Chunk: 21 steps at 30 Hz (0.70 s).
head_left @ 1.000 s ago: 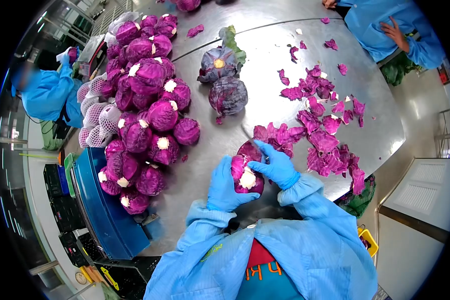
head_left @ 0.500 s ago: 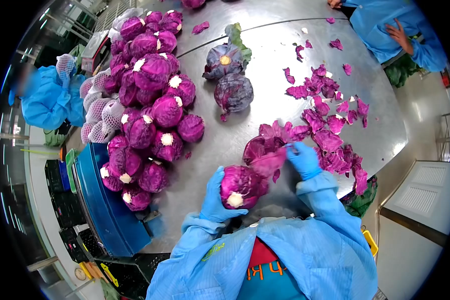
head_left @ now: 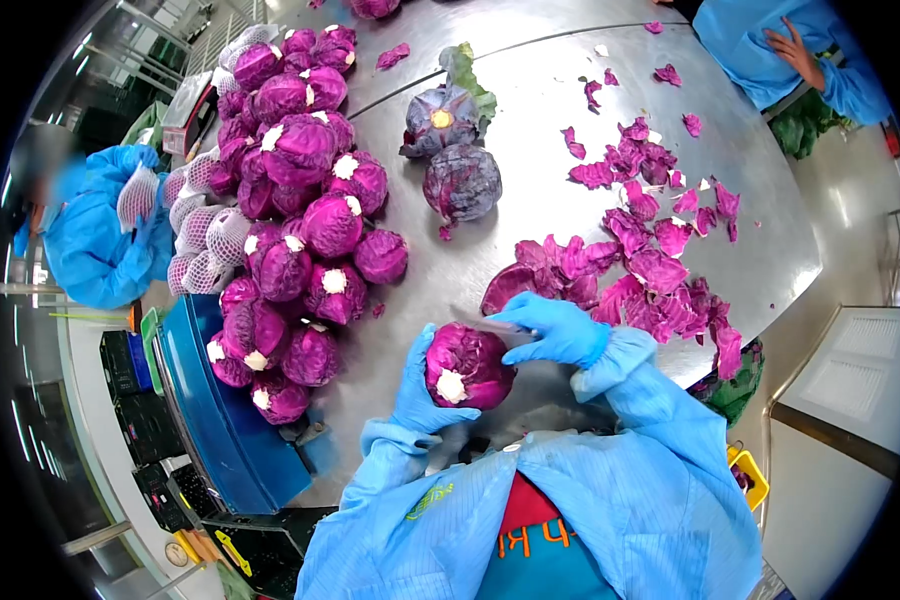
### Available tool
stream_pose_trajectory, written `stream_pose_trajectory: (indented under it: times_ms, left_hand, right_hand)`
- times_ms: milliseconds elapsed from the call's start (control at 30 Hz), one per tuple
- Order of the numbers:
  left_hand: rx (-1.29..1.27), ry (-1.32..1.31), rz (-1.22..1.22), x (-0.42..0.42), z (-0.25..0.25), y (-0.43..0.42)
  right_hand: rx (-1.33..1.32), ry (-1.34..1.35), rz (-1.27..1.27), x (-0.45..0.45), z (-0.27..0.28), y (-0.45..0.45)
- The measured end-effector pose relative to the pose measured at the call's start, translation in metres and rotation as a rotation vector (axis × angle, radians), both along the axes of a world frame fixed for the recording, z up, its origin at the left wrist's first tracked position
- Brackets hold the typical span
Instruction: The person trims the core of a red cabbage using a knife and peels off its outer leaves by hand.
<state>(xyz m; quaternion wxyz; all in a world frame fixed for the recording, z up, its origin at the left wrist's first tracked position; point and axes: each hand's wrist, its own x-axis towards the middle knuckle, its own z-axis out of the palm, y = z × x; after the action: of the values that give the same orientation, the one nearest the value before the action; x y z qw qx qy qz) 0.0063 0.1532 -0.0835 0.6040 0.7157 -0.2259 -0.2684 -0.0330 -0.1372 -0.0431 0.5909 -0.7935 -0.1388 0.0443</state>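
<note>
My left hand (head_left: 416,392) is wrapped around the lower left side of a peeled red cabbage (head_left: 477,368), its pale cut stem facing me. At the cabbage's upper right is my right hand (head_left: 560,332), closed on what looks like a small knife (head_left: 482,320); only a thin greyish blade shows, partly blurred. Both hands wear blue gloves. Loose purple leaves (head_left: 560,262) lie just beyond the right hand. Farther up the steel table (head_left: 560,110) sit two dull, untrimmed cabbages, one (head_left: 462,184) in front of the other (head_left: 440,120), which has a green outer leaf.
A heap of peeled cabbages (head_left: 305,150) stands on the left, beside several net-wrapped ones (head_left: 210,235). Scattered leaf scraps (head_left: 660,270) cover the right side. A blue bin (head_left: 225,400) is at the left edge. Co-workers stand at left (head_left: 105,230) and upper right (head_left: 750,50).
The leaf my right hand was pulling off has come away. That hand has moved left to the cabbage, where a blade now shows. My left hand still holds the cabbage, slightly shifted left.
</note>
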Motion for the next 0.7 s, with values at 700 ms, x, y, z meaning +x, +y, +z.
stream_pose_trajectory:
  times_ms: [700]
  left_hand:
    - [0.362, -0.288, -0.002, 0.007, 0.039, -0.033]
  right_hand:
    - [-0.075, 0.446, -0.418, -0.043, 0.026, -0.078]
